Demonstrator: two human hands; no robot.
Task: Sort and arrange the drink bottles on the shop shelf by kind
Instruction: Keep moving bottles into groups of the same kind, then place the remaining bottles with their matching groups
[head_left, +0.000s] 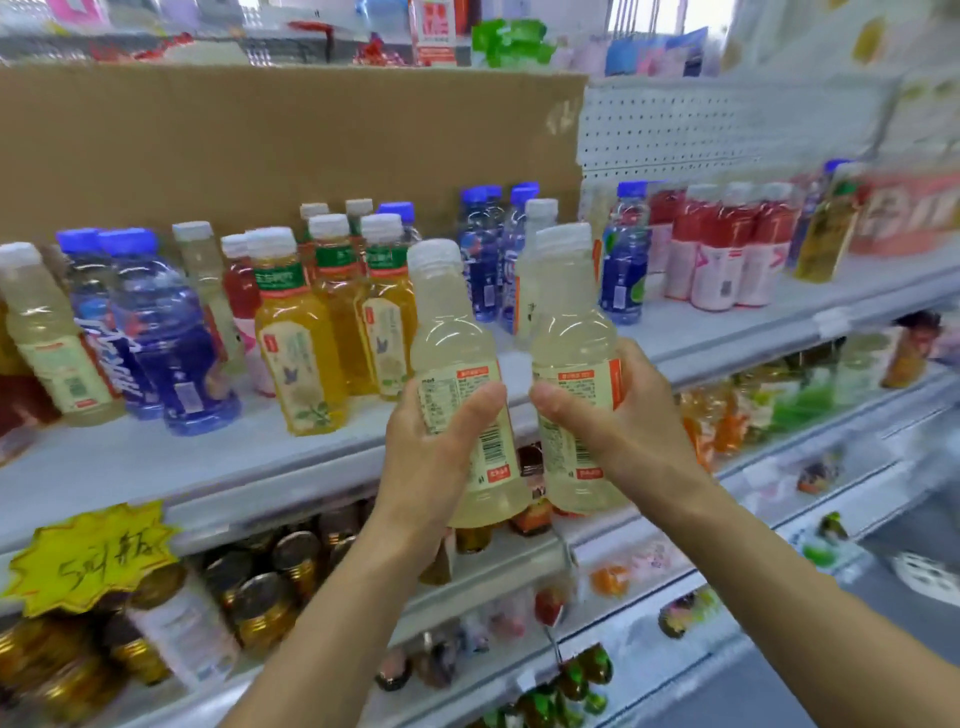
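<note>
My left hand (431, 457) grips a pale cloudy drink bottle (452, 343) with a white cap, held upright in front of the shelf. My right hand (623, 421) grips a second bottle of the same kind (571, 332) right beside it. Both are lifted clear of the grey shelf (156, 457). On that shelf stand mixed bottles: yellow tea bottles (301, 343), blue-capped blue bottles (166, 332), another pale bottle (47, 338) at the far left, more blue bottles (626, 260) and red drink bottles (722, 249) to the right.
A brown cardboard sheet (260, 140) backs the shelf on the left, white pegboard (727, 124) on the right. Below are jars with gold lids (270, 587) and a yellow starburst price tag (88, 556). Lower shelves hold small packaged goods (727, 415).
</note>
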